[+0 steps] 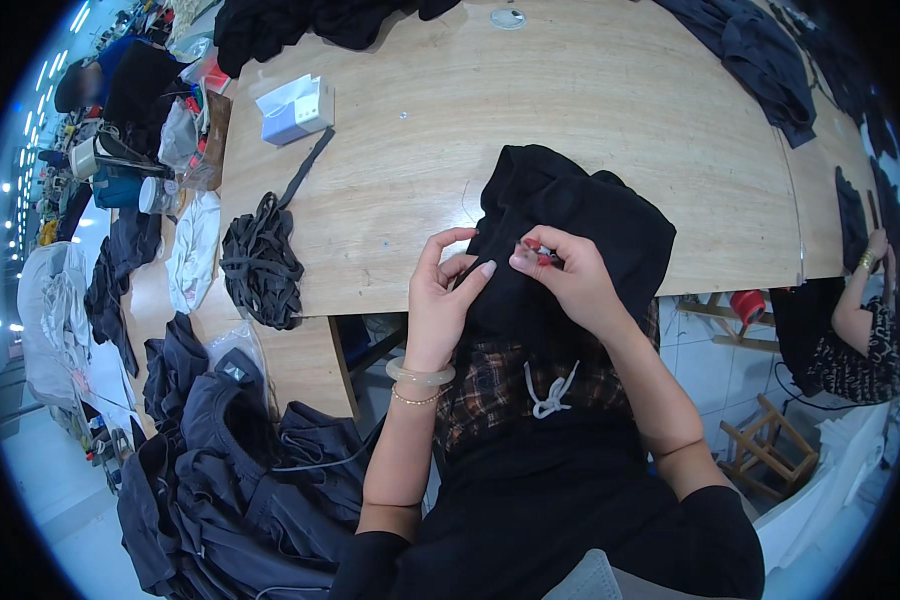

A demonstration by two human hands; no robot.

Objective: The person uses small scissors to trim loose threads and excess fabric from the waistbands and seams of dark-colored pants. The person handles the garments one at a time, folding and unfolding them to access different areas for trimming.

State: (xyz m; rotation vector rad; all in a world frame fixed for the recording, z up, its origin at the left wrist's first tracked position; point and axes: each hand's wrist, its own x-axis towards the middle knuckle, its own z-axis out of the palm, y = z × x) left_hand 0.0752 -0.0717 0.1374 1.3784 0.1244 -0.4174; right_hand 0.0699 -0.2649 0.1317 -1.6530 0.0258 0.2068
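Head view: looks down on a pale wooden table [420,180], with a black garment [590,215] bunched at its near edge, partly on the tabletop and partly hanging toward the lap. With the left hand [443,292], touches the garment's left side, with thumb laid over the cloth and fingers bent; cannot tell whether pinching it tight. With the right hand [577,277], grips a small red-and-metal tool [542,259] between thumb and fingers, over the middle of the cloth; cannot make out its full shape behind the fingers.

Among containers, shows a white-and-blue tissue box [298,112] beyond the left hand, well apart from the garment, with a white tissue [283,95] standing out of its top. Farther left, shows a brown carton [216,150] with red and pale odds and ends at its opening, too small to name. Just beside it, shows a clear jar [158,196]; cannot tell its contents. Nearer, shows a crumpled clear plastic bag [253,345] with a dark piece [235,366] at it; cannot tell whether inside or underneath. Close by, shows a heap of dark garments [210,480]. Between tissue box and bag, shows a tangle of dark straps [260,262], with one length stretching toward the box.
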